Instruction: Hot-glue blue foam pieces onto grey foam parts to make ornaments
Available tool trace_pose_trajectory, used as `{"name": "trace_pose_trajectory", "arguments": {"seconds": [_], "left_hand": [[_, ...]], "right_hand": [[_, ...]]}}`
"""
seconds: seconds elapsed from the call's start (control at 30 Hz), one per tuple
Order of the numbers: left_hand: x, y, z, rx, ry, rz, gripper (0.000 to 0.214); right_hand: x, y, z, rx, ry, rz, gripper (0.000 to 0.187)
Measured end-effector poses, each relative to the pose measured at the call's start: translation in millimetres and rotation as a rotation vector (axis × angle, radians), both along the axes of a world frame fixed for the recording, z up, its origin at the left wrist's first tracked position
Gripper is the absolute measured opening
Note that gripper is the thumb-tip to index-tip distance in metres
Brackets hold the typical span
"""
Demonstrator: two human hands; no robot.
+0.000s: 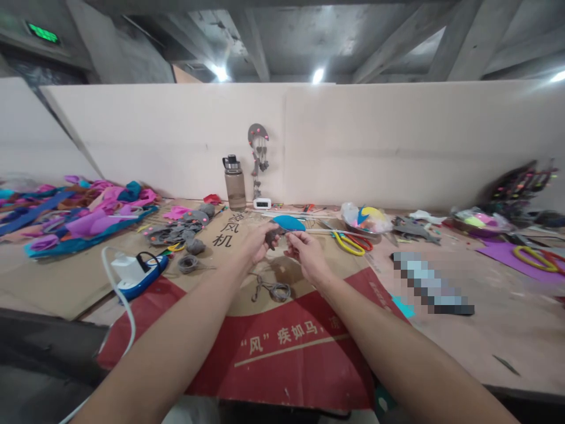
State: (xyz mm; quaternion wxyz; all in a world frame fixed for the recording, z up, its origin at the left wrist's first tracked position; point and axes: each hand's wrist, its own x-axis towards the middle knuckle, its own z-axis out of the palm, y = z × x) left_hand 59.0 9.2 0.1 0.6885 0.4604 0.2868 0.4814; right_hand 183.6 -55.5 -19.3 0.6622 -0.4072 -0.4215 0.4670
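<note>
The bottle stands upright on the worktable, close to a pale partition, beneath a grey beamed ceiling with bright lamps. Far left of the bottle and above its level glows a green sign. Below that, left of the bottle, spreads a heap of coloured scraps, mostly pink, purple and blue. Nearer the viewer than the bottle and to its left lie a blue power strip, a pile of grey pieces with pink dots, and a coil of grey cord. A cardboard sheet, brown and red, reaches from the bottle toward the viewer.

Just right of the bottle are a crescent-shaped hanging and a small white clock. Nearer than the bottle, slightly right, the left hand grips a small dark grey piece between thumb and fingers. The right hand has its fingertips drawn together beside it; anything between them is too small to tell. A blue oval piece shows just beyond both hands; whether either touches it cannot be told. Farther right of the bottle lie yellow-handled scissors and a plastic-lined bowl.
</note>
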Motion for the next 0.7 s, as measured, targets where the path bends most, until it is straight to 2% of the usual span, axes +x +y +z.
{"name": "trace_pose_trajectory", "arguments": {"seconds": [0.17,0.3,0.4,0.53,0.7], "left_hand": [[-18,10,3.8,-0.059,-0.134,0.031,0.027],[-28,20,7.8,-0.073,-0.237,0.096,0.024],[-39,30,12.3,-0.128,-0.333,0.200,0.017],[-58,45,17.1,-0.203,-0.484,0.336,0.012],[-76,59,11.8,-0.264,-0.602,0.442,0.014]], "right_hand": [[0,-1,-1.8,-0.072,-0.074,0.019,0.036],[-3,-7,3.5,-0.112,-0.095,0.096,0.037],[-3,-15,17.3,-0.088,-0.071,0.157,0.037],[5,-28,45.3,0.038,0.012,0.228,0.028],[15,-44,75.7,0.200,0.096,0.263,0.020]]}}
